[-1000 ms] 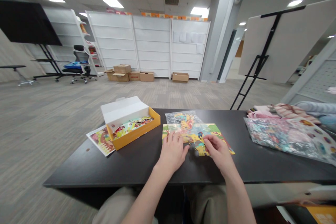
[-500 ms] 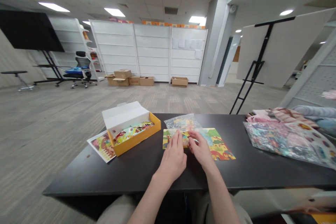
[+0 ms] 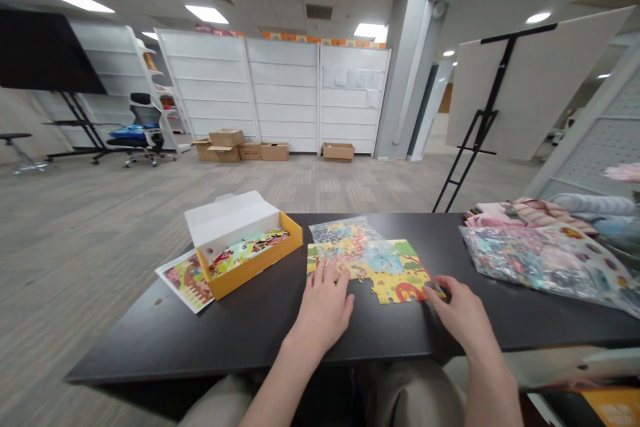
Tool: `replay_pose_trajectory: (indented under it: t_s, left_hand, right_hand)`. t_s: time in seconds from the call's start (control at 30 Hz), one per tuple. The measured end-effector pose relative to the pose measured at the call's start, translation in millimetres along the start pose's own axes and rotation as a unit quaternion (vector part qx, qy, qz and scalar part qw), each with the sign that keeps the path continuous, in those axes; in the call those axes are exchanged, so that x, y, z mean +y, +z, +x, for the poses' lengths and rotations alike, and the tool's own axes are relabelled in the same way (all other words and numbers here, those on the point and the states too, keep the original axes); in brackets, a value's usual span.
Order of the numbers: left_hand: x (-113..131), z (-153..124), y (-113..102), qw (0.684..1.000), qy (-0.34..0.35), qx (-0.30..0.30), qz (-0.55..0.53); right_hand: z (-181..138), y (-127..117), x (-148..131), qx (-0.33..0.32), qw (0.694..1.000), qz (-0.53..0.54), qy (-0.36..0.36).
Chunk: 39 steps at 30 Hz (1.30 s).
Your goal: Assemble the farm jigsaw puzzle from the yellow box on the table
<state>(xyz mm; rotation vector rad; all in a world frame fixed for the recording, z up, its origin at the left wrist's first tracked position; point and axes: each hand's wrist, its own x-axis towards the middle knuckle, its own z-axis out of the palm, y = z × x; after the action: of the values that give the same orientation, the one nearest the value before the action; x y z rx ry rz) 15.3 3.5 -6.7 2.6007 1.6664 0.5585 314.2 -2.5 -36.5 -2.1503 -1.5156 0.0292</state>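
Note:
A partly joined jigsaw puzzle [image 3: 400,280] with a yellow and green animal scene lies flat on the black table, its lower edge uneven. My left hand [image 3: 323,300] rests palm down over its lower left part, fingers stretched out. At the puzzle's lower right corner is my right hand [image 3: 463,313], thumb and fingers closed around the edge. A clear plastic bag [image 3: 345,233] with colourful pieces inside overlaps the puzzle's upper side.
To the left stands an open yellow box [image 3: 260,267] holding printed pieces, with a picture sheet [image 3: 185,280] partly under it. Plastic-wrapped goods [image 3: 540,263] and folded fabrics [image 3: 530,213] lie on the table's [image 3: 240,340] right side.
My right hand has moved from the puzzle's middle to its lower right corner. My left hand has drawn slightly back and its fingers have spread. The view has shifted a little.

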Motion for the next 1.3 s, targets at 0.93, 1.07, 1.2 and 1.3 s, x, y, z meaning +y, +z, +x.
replay_pose_trajectory:
  t_s: [0.93, 1.07, 1.2, 1.3]
  left_hand:
    - [-3, -2, -4, 0.999, -0.017, -0.037, 0.022]
    - [-2, 0, -4, 1.0, -0.025, -0.014, 0.009]
    - [1, 2, -1, 0.999, -0.018, 0.049, -0.001]
    - [2, 4, 3, 0.997, 0.002, 0.07, -0.016]
  right_hand:
    - [5, 7, -24, 0.155, 0.9, 0.406, 0.045]
    - [-2, 5, -43, 0.041, 0.872, 0.487, 0.033]
    - [-10, 8, -78, -0.07, 0.85, 0.522, -0.007]
    - [-11, 17, -103, -0.108, 0.84, 0.532, -0.009]
